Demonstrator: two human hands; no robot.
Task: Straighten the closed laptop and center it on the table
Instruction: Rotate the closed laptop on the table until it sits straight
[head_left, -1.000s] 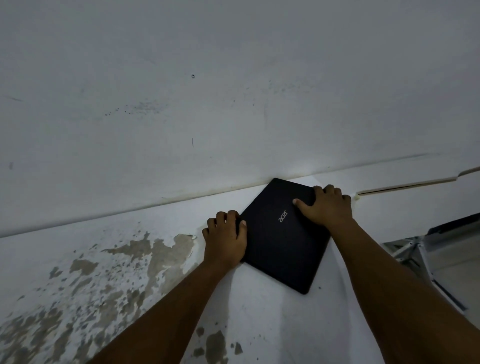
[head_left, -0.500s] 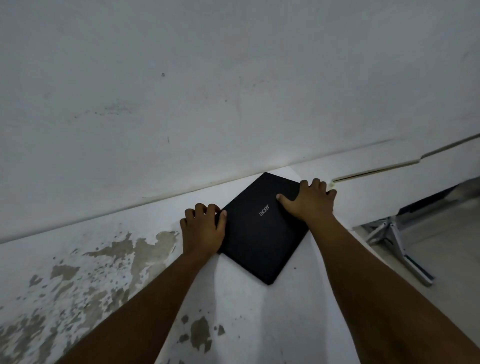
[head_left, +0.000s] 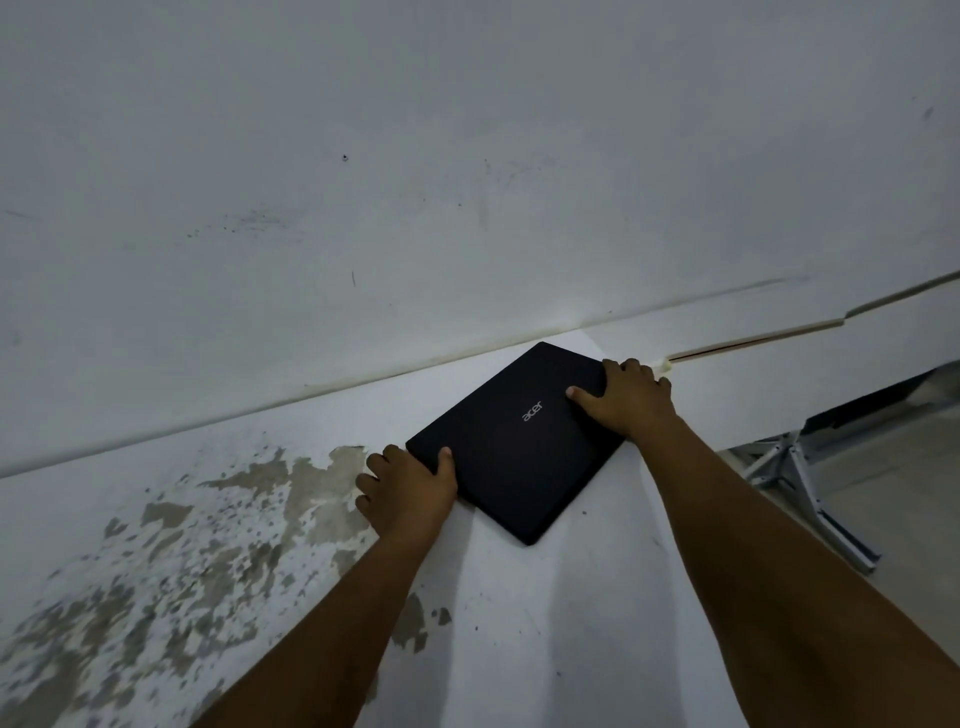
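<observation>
1. Since a second ago the left hand (head_left: 408, 491) has slid from the laptop's side down to its near-left corner, and the lid now lies at a wider slant.
2. One closed black laptop (head_left: 511, 444) lies flat on the white table (head_left: 545, 623), far right part, one corner near the wall (head_left: 363, 208).
3. Two hands grip it: left clamped on the corner, thumb on top.
4. The right hand (head_left: 631, 402) clasps the far-right edge, thumb on the lid.

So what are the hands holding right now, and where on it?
The closed laptop: left hand grips its left corner, right hand its right corner, thumbs on the lid.
</observation>
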